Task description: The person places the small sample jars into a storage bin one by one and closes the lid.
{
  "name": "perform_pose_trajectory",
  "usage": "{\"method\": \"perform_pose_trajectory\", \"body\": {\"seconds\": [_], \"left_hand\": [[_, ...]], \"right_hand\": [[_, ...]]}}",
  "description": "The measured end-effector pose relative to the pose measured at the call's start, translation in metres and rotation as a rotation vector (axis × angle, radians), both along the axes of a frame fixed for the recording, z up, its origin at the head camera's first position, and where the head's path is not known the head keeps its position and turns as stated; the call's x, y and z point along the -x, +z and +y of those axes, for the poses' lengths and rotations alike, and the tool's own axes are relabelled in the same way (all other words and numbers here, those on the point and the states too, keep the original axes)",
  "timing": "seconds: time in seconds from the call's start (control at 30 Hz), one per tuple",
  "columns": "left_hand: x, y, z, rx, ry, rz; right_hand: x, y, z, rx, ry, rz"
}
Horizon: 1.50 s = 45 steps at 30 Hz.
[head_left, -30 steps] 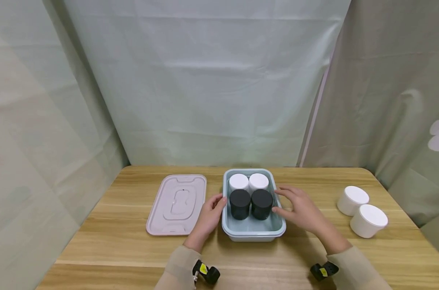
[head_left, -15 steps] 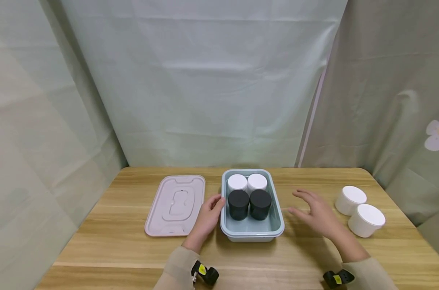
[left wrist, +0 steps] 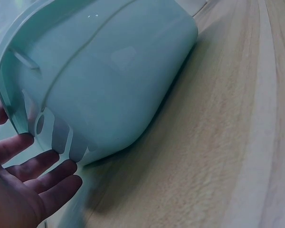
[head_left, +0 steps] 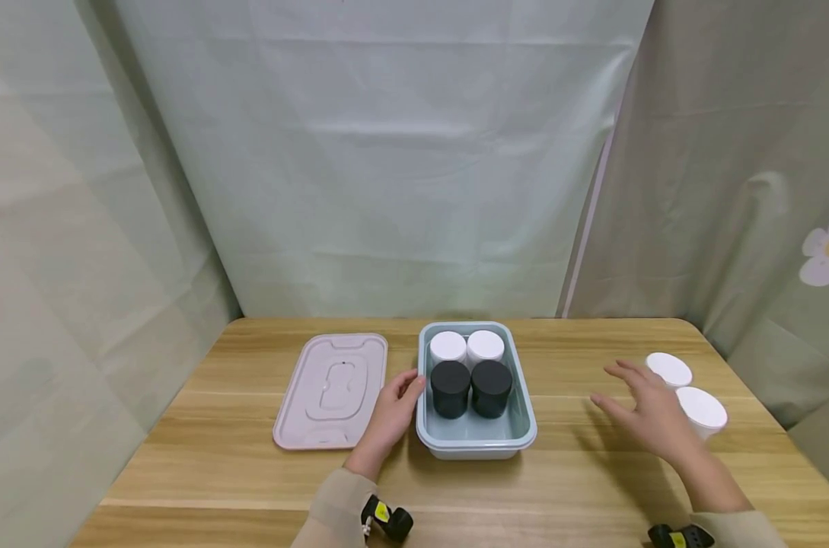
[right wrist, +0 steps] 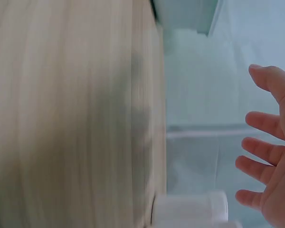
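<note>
Steadying, it seems, the pale-blue rectangular plastic bin (head_left: 476, 443) at your twelve o'clock, your left hand (head_left: 391, 409) touches its nine-o'clock wall, fingers slightly parted. Your right hand's (head_left: 654, 415) fingers spread, holding nothing, near two white round lidded tubs (head_left: 702, 408) at two o'clock.

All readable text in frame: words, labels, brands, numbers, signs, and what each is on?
No readable text in any view.
Yellow patches on the wrist devices: too small to tell if anything is written.
White containers, black jars, blue bin, lid: nothing legible.
Flower on the right-hand curtain: a picture, no words visible.
</note>
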State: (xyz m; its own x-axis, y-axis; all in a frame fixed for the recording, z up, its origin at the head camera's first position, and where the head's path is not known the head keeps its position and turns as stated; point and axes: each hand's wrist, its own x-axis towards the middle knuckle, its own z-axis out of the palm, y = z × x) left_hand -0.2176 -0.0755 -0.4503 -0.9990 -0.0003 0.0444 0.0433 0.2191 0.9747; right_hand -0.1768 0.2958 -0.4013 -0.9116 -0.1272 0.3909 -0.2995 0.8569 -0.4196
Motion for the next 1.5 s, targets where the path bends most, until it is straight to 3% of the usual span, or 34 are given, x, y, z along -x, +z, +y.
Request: {"method": "perform_pose_trajectory", "body": {"seconds": [0.47, 0.8, 1.2, 1.5], "left_hand": [[-0.001, 0.003, 0.000, -0.010, 0.007, 0.001], [-0.003, 0.002, 0.000, 0.000, 0.005, 0.013], [-0.002, 0.002, 0.001, 0.007, 0.009, -0.002], [-0.005, 0.002, 0.000, 0.024, 0.008, 0.067]], "right_hand": [[-0.012, -0.007, 0.050, -0.126, -0.206, 0.066], [-0.013, -0.018, 0.063, -0.138, -0.222, 0.072], [-0.011, -0.020, 0.067, -0.078, -0.176, 0.093], [-0.012, -0.021, 0.060, -0.053, -0.145, 0.075]]}}
